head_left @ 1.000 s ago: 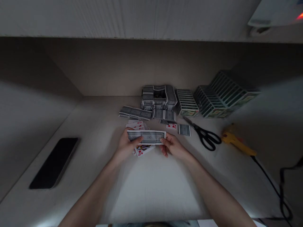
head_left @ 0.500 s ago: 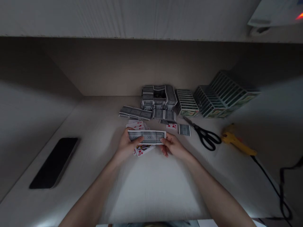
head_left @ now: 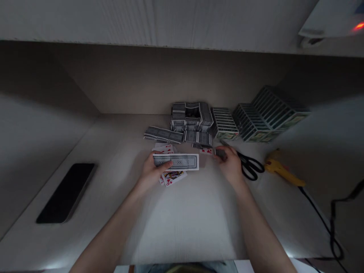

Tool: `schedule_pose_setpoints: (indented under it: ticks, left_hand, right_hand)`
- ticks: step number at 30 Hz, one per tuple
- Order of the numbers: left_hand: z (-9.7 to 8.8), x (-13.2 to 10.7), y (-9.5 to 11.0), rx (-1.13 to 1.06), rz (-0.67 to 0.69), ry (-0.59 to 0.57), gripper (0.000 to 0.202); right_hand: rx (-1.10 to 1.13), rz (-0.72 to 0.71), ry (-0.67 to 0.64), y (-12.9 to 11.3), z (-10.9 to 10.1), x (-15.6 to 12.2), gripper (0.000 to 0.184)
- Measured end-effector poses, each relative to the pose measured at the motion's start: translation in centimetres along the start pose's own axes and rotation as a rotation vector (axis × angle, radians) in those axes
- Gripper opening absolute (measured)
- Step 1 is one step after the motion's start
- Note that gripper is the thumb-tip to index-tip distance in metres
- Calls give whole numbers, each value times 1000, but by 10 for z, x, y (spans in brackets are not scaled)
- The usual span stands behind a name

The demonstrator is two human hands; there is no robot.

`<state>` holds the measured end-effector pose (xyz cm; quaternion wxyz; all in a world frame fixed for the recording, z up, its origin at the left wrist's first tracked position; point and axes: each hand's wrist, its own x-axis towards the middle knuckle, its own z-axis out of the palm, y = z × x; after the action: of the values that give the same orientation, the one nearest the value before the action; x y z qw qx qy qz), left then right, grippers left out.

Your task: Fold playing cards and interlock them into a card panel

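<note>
A long strip of playing cards [head_left: 186, 162], dark patterned backs up, is held at its left end by my left hand [head_left: 150, 170], thumb on top. Loose face-up playing cards [head_left: 175, 178] lie partly hidden under the strip, with more cards [head_left: 163, 148] just behind it. My right hand [head_left: 231, 167] is at the tabletop, its fingers closed on a small patterned card piece [head_left: 215, 152] that they mostly cover. A small red-heart card piece [head_left: 205, 151] lies just left of those fingers. Black-handled scissors [head_left: 250, 166] lie beside my right hand, blades partly hidden.
Behind stand a hollow card structure [head_left: 178, 115], flat card strips [head_left: 163, 134] and slatted card blocks [head_left: 224, 121], [head_left: 253, 121]. A yellow glue gun [head_left: 284, 172] with a black cord [head_left: 315, 208] lies right, a black phone [head_left: 66, 193] left. A shelf [head_left: 170, 22] overhangs.
My right hand has let go of the card strip's right end and moved right to the small patterned card piece. My left hand keeps holding the strip.
</note>
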<state>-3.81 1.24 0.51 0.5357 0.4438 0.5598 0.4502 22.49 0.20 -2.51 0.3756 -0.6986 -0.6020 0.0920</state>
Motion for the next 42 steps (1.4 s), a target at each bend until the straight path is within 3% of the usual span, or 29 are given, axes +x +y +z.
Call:
schedule_pose_setpoints:
  ticks: [4,8,11,16,22,25,35,42]
  left_hand:
    - [-1,1,-4,-12,17,-28,41]
    - [-2,3,-8,-43,22,-46,43]
    - [-2,4,-8,-60,1,-46,44]
    - [-2,3,-5,-65,-16,-49,44]
    - [-1,4,-5,-226,-8,-1,48]
    - [-3,7,-5,-246,1,52,47]
    - [-11,15,-8,-198,80,165,44]
    - [-8,13,-8,-210,30,101,45]
  right_hand:
    - [-150,56,-58,14,-4,1,48]
    - [-248,155,-41,13,-4,-1,64]
    - [-218,193,-97,9,-4,0,63]
    - [202,296,-299,-2,1,-2,37]
    - [967,600,-388,-32,17,-11,35]
    - [1167,615,-392,-43,25,-15,38]
    - [1320,606,-269,-44,31,-17,35]
    - [1277,569,-291,-47,33,-19,31]
